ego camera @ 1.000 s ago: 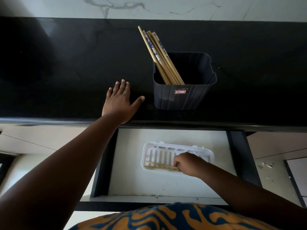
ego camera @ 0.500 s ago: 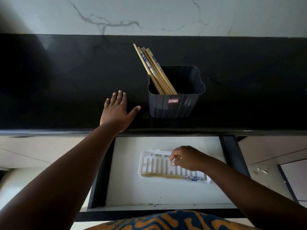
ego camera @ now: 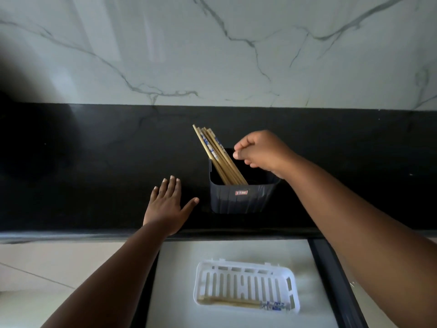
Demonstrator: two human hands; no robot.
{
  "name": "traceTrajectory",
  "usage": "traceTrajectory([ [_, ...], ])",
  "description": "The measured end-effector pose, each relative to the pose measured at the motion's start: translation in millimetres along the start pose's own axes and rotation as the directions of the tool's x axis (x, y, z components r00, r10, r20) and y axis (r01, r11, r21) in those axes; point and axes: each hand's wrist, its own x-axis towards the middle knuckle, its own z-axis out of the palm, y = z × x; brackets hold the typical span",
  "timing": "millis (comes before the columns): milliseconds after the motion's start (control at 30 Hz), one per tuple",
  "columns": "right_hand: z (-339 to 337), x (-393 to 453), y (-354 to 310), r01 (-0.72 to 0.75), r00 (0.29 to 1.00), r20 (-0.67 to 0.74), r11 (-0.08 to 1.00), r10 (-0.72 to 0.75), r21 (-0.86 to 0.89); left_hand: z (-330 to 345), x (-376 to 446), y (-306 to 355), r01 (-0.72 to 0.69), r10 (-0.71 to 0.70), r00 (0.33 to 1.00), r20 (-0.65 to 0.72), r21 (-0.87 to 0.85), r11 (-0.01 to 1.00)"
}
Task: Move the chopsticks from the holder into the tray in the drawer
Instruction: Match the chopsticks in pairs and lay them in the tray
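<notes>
a: head view, item one. chopsticks (ego camera: 218, 157), a bundle of thin wooden sticks, some with blue-patterned tops, leaning left in the dark plastic holder (ego camera: 238, 200) on the black counter (ego camera: 94, 162).

b: handling?

a: judged light, stiff, smooth enough to slip; best pinched near the raised tops, where they fan apart.

b: hands?

a: right hand (ego camera: 257, 150) above the holder, fingers curled, nothing visibly held, just beside the sticks. left hand (ego camera: 169, 204) flat on the counter, fingers spread.

b: tray?

a: white slotted tray (ego camera: 246, 268) in the open drawer (ego camera: 177, 280); chopsticks in the tray (ego camera: 236, 303) lie along its near edge.

b: unclear?

a: count in the tray, stick bases inside the holder, right fingertips against the dark. drawer front is cut off.
</notes>
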Motion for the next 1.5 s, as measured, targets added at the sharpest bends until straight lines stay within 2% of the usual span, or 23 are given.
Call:
traceTrajectory([
  [100,11.7,21.5,10.9,-0.105,0.99,0.092,0.992,0.111,-0.068,0.6,-0.1,-0.2,0.011,-0.011,1.0,-0.011,-0.011,1.0],
  [233,22.1,33.9,20.0,-0.169,0.973,0.156,0.986,0.168,-0.01,1.1,-1.2,0.7,0.019,-0.019,1.0,-0.024,-0.022,1.0],
  [500,22.5,38.3,28.9,-0.101,0.988,0.121,0.995,0.1,0.0,1.1,-1.7,2.0,0.03,-0.031,0.999,-0.036,-0.048,0.998],
  [667,25.5,31.2,32.4,0.045,0.999,0.01,0.977,-0.044,-0.21,1.2,-1.5,2.2,0.028,-0.031,0.998,-0.049,-0.065,0.998],
  [733,24.3,27.3,30.7,0.081,0.996,-0.011,0.971,-0.086,-0.224,0.9,-0.7,1.9,0.03,-0.035,0.998,-0.058,-0.077,0.997],
  [867,-2.3,19.7,14.5,0.137,0.984,-0.103,0.985,-0.147,-0.104,1.8,-0.2,-0.2,0.024,-0.032,0.997,-0.069,-0.118,0.993],
  [967,-37.0,8.0,-8.4,0.169,0.973,-0.185,0.972,-0.138,0.162,-0.9,-2.9,-1.1,0.029,-0.027,1.0,0.012,-0.171,0.985],
  [1033,-61.3,-5.1,-26.1,0.193,0.972,-0.194,0.922,-0.132,0.336,-14.8,-6.1,5.7,0.096,-0.096,0.995,0.022,-0.417,0.904],
  [1100,-80.5,-18.0,-42.7,0.212,0.975,-0.166,0.86,-0.151,0.464,-44.0,-6.4,15.1,0.125,-0.269,0.96,-0.081,-0.734,0.668],
  [1133,-86.6,-23.7,-49.8,0.211,0.977,-0.143,0.831,-0.159,0.514,-64.8,-6.5,21.0,0.047,-0.341,0.922,-0.184,-0.821,0.569],
  [1200,-90.5,-33.0,-62.9,0.197,0.98,-0.099,0.792,-0.171,0.578,-118.4,-12.2,41.6,-0.193,-0.376,0.845,-0.381,-0.872,0.449],
  [1267,-85.5,-40.4,-74.9,0.18,0.982,-0.062,0.766,-0.181,0.617,-175.8,-23.1,69.4,-0.359,-0.234,0.874,-0.427,-0.889,0.283],
  [1300,-81.5,-43.5,-80.6,0.178,0.981,-0.052,0.757,-0.187,0.629,-199.4,-26.4,83.2,-0.376,-0.109,0.908,-0.405,-0.901,0.215],
  [1333,-76.8,-46.4,-86.0,0.179,0.98,-0.046,0.75,-0.195,0.637,-218.6,-29.4,96.4,-0.354,0.026,0.934,-0.356,-0.913,0.2],
  [1400,-68.3,-51.4,-95.1,0.192,0.976,-0.045,0.735,-0.215,0.65,-243.0,-34.1,116.3,-0.272,0.23,0.949,-0.216,-0.928,0.253],
  [1500,-60.4,-58.0,-104.2,0.217,0.971,-0.068,0.735,-0.228,0.642,-252.6,-37.2,122.4,-0.181,0.269,0.957,-0.107,-0.947,0.265],
])
